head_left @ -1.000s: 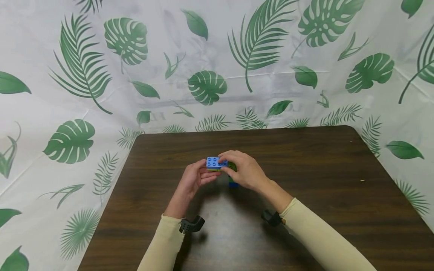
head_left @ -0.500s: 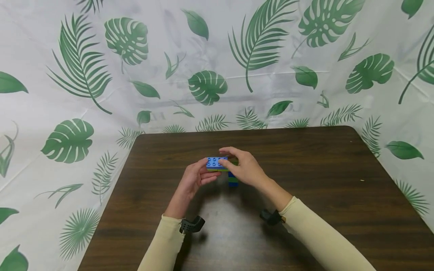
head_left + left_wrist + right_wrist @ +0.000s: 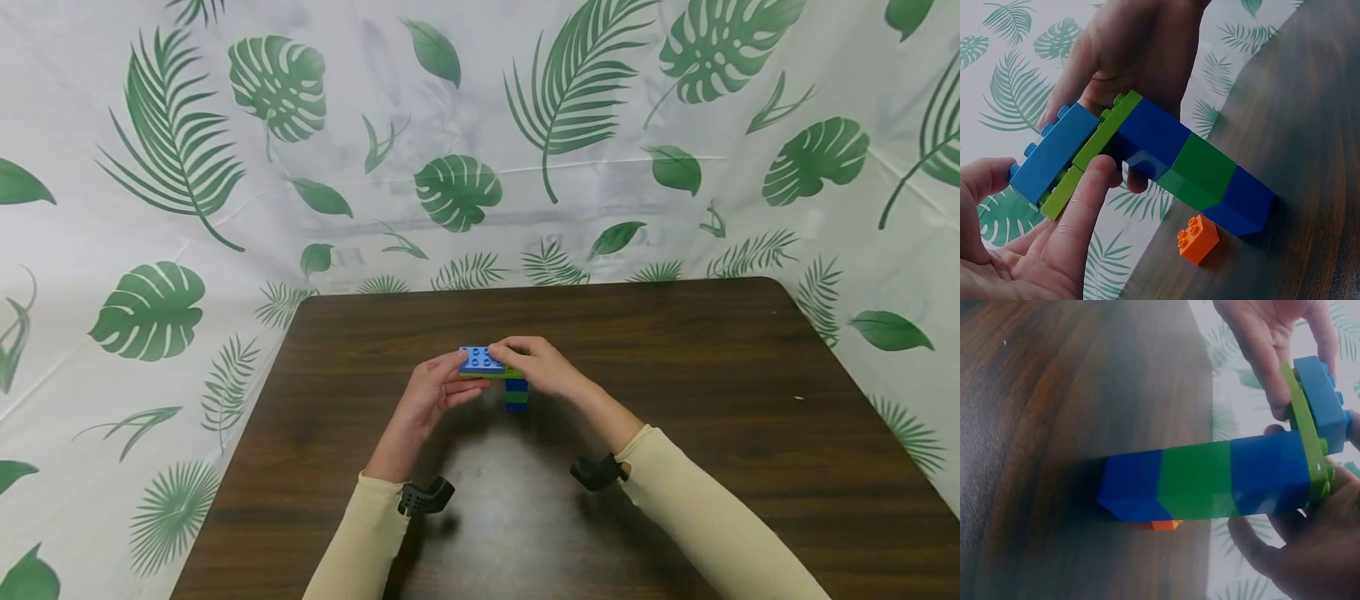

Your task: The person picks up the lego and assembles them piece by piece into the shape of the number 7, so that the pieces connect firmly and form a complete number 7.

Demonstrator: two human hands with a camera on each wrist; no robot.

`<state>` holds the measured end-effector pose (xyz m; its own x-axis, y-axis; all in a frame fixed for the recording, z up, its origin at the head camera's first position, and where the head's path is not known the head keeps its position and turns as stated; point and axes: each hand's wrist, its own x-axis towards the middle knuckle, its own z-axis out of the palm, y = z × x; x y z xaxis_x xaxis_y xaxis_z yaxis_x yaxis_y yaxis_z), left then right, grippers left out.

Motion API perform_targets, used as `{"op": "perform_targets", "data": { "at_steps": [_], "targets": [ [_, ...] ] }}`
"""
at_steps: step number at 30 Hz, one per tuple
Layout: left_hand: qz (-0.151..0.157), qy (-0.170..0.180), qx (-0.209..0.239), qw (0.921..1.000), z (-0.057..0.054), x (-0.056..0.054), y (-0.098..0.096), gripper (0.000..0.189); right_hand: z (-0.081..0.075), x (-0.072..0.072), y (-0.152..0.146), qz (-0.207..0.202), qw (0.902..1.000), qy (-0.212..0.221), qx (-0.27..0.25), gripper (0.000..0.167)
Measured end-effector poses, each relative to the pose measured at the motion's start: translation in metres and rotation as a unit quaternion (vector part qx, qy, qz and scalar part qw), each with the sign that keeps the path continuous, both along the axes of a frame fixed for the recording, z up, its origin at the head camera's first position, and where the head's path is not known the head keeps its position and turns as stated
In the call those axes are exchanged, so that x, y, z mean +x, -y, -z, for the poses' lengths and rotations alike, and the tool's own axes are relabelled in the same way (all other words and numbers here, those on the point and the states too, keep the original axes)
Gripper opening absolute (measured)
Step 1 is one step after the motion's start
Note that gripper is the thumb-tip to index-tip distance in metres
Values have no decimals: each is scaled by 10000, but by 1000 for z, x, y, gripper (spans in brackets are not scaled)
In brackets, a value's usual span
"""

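Observation:
A tower of toy bricks stands on the table, with a dark blue brick at the bottom, a green brick in the middle and another dark blue brick above. Thin lime-green plates lie over its top and jut out to the left. On them sits a light blue brick, slightly tilted in the left wrist view. My left hand pinches the overhanging end, thumb on the light blue brick and fingers beneath the plates. My right hand grips the tower's top, its thumb on the light blue brick's right end.
An orange brick rests on the table behind the tower, hidden in the head view. The dark wooden table meets a leaf-printed sheet at its far edge. A small pale speck lies to the right.
My right hand's fingers have lowered behind the tower, and its thumb has shifted onto the light blue brick's right end. More of the tower shows. The light blue brick has edged slightly right.

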<state>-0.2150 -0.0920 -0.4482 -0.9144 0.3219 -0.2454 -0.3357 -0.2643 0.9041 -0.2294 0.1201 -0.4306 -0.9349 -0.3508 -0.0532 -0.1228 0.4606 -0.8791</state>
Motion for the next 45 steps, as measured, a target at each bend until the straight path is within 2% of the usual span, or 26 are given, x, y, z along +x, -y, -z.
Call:
{"op": "perform_targets", "data": {
  "at_steps": [11, 22, 27, 30, 36, 39, 45],
  "targets": [
    [-112, -151, 74, 9998, 2, 1, -5, 47, 5, 0, 3, 206, 9978, 285, -562, 43],
    [-241, -159, -60, 9996, 1, 0, -6, 39, 0, 2, 3, 158, 9963, 380, -758, 38],
    [-273, -205, -61, 9994, 2, 1, -6, 39, 6, -1, 3, 139, 9959, 382, -808, 40],
    [-224, -201, -65, 9995, 3, 1, -6, 40, 7, -1, 3, 126, 9956, 370, -853, 40],
    [-51, 23, 132, 9999, 4, 3, -6, 47, 7, -2, 0, 33, 9952, 591, -782, 40],
    [-104, 62, 162, 9998, 4, 3, -7, 48, 7, -4, -1, -64, 9953, 623, -742, 40],
    [-328, 12, 83, 9994, 3, 2, -11, 47, 9, -5, -1, 19, 9944, 520, -915, 39]
  ]
}}
